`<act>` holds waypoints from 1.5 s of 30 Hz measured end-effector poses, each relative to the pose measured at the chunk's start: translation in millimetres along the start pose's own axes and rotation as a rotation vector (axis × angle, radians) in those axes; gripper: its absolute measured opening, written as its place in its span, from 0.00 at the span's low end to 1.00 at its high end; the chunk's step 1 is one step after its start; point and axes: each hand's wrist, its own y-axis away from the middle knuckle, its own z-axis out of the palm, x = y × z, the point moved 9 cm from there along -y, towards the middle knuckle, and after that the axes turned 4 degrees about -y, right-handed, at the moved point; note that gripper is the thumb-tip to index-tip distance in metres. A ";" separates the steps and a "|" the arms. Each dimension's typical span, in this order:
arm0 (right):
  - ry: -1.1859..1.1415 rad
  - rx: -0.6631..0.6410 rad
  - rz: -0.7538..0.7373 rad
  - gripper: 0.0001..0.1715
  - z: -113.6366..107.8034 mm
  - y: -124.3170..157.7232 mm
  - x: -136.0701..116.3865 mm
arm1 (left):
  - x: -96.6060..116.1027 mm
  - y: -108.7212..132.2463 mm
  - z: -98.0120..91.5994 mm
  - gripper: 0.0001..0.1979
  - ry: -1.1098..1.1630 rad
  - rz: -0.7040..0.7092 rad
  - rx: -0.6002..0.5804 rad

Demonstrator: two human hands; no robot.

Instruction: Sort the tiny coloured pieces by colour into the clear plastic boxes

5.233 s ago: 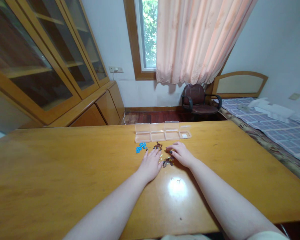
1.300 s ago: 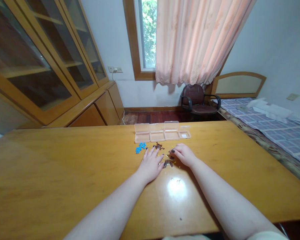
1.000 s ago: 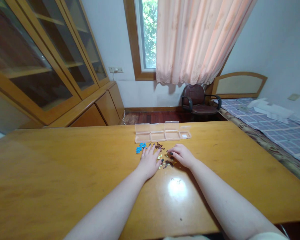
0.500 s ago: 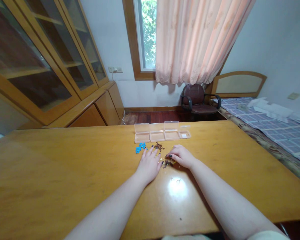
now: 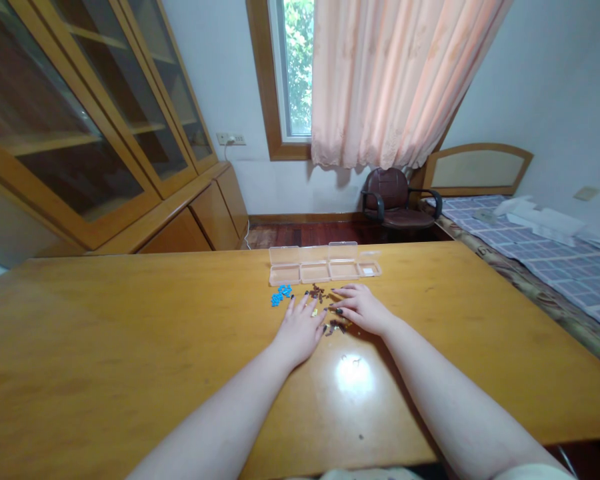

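Note:
My left hand (image 5: 300,332) lies on the table with its fingers spread, next to small loose pieces. My right hand (image 5: 364,311) is opposite it, palm down, fingers stretched out and apart toward the left. Small blue pieces (image 5: 281,295) lie in a cluster left of my left fingertips. Beyond the fingertips is a group of reddish-brown pieces (image 5: 319,292). Between the hands sits a pile of dark brown pieces (image 5: 336,327), with a few yellow pieces (image 5: 315,312) at my left fingers. What lies beneath the fingers is hidden.
Several clear plastic boxes (image 5: 315,273) with raised lids stand in a row behind the pieces on the wooden table (image 5: 130,347). A dark speck (image 5: 361,437) lies near the front edge. Past the table are an office chair (image 5: 393,200), a bed (image 5: 540,247) and a cabinet (image 5: 175,220).
My right hand's fingers have stretched out and reach farther forward and left, toward the reddish-brown pieces. The left hand has barely shifted.

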 end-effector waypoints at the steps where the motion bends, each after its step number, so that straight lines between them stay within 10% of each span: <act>1: 0.005 -0.020 -0.003 0.17 1.0 -0.1 -2.2 | -0.9 -0.3 0.4 0.19 0.001 -0.008 -0.002; 14: 0.138 0.076 0.109 0.16 -10.6 0.5 16.6 | -3.8 0.8 -12.9 0.16 -0.009 -0.066 0.045; 23: 0.143 0.215 0.128 0.17 -14.7 3.4 24.9 | 19.7 5.3 -2.7 0.20 0.065 0.184 -0.021; 45: -0.096 0.369 0.082 0.14 -22.5 3.6 19.8 | -4.7 -12.8 10.8 0.27 0.010 -0.054 0.042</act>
